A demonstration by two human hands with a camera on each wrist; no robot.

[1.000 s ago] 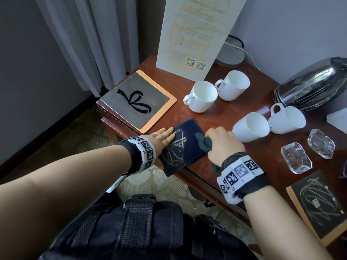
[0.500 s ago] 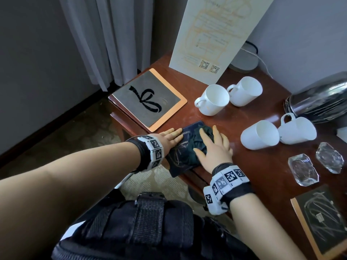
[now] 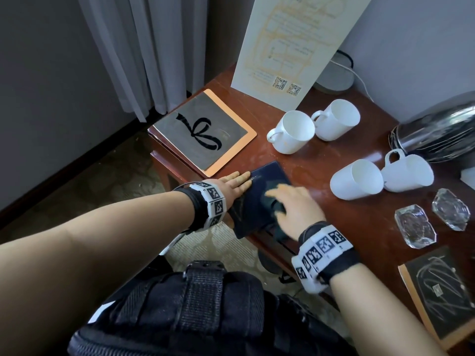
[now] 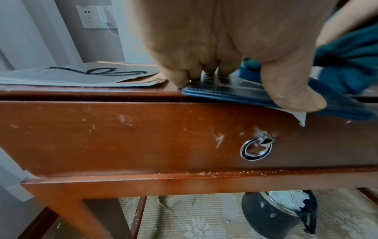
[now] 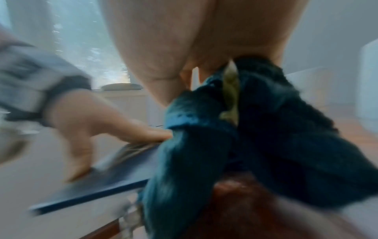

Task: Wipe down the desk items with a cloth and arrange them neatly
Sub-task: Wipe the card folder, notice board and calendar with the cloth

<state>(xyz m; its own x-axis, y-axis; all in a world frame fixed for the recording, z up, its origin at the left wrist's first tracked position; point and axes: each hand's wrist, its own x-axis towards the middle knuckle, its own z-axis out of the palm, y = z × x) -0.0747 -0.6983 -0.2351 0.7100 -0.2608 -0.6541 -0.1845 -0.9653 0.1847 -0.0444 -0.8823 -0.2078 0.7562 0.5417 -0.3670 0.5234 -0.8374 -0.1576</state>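
Since half a second ago the right hand [image 3: 295, 209] has slid back along the folder [image 3: 259, 201] toward the near counter [image 3: 334, 227] edge and now shows as a blur, with the cloth [image 3: 272, 201] bunched under it rather than spread ahead of the fingers; a second ago that hand was a closed fist at the folder's right edge. The left hand [image 3: 231, 187] has stayed put on the folder's left side. The dark blue folder lies on the front of the counter, its near corner sticking out past the edge, between the bow-printed board [image 3: 203, 140] and the four white mugs [image 3: 293, 132] lying on their sides. The left fingers [image 4: 204, 71] are straight and pressed flat on the folder's top, the thumb [image 4: 292, 90] lying down over its overhanging edge, so the hand pins it rather than grasps it. In the right wrist view the teal cloth [image 5: 266, 145] hangs in folds from under the right palm and drapes over the folder's [image 5: 106, 182] edge, touching the left fingertips [image 5: 155, 134]. The right fingers look stretched forward over the cloth, but the blur leaves it unclear whether they curl around it. Both forearms reach forward, wrists low.
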